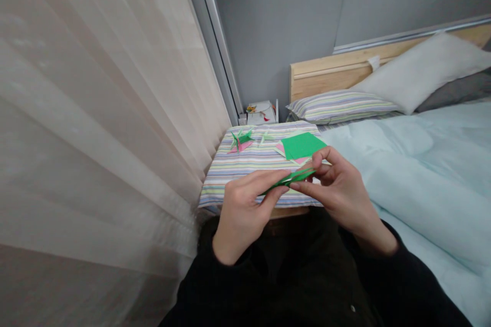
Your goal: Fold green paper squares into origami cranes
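Observation:
Between my two hands is a folded piece of green paper (286, 180), held above the near part of a striped cloth (226, 176). My left hand (249, 209) pinches its left end between thumb and fingers. At the other end, my right hand (337, 189) grips the paper with its thumb below and fingertips above. Layers of the fold show as thin edges. Just beyond my right hand lies a stack of square paper sheets (303, 145), green on top with pink and pale green corners sticking out. Farther left, green and pink folded paper figures (241, 140) stand on the cloth.
A pale curtain (115, 112) hangs close along the left. To the right is a bed with a light blue quilt (425, 163), a striped pillow (341, 104) and a wooden headboard (326, 79). Small items lie on a white stand (263, 112) behind the cloth.

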Demonstrator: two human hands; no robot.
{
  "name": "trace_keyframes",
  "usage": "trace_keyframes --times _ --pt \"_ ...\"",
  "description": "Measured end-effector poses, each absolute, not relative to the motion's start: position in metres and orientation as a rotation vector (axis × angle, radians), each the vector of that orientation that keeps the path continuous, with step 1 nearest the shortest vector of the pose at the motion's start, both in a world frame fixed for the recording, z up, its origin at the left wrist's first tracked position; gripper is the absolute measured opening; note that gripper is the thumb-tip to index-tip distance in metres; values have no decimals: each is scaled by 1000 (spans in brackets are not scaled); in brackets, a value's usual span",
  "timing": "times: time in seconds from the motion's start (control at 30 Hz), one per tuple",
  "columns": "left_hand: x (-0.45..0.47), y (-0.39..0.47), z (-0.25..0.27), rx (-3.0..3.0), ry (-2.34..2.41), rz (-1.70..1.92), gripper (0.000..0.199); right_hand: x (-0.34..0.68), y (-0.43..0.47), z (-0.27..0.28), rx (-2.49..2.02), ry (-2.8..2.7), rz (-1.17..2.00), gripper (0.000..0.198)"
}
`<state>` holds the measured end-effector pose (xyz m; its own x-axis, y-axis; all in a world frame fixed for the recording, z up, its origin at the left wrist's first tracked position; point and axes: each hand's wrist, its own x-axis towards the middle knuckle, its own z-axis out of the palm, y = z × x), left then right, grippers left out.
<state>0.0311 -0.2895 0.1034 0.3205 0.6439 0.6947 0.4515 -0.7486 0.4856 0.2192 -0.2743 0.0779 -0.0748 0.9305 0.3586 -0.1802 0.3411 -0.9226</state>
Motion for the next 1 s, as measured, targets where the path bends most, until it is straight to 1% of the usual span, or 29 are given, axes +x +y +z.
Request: trace_keyframes --times 0.07,0.17,0.3,0.4,0.57,0.73,0.9,1.0 --pt "35 -290 102 2315 1082 1438 18 217 -274 76 -785 -1274 1096 49" --pt "37 -293 100 2172 1180 1376 16 215 -273 75 -785 -1244 1100 50" --pt "37 -296 99 2118 1144 1228 14 215 -273 77 -761 -1245 1104 49" --pt "37 -295 101 2083 1105 1203 16 216 -273 77 -737 -1230 1108 50" --pt "37 -294 103 2043 1217 1202 7 217 -274 77 -735 -1261 1141 49" --pt "39 -294 102 1969 1267 1209 11 215 -275 78 -732 -1288 1099 41" --pt "39 -296 100 1939 1251 1258 8 214 -277 79 -723 -1304 1083 39" --pt "40 -297 99 1916 1224 1265 7 214 -277 79 -710 -1289 1095 33"
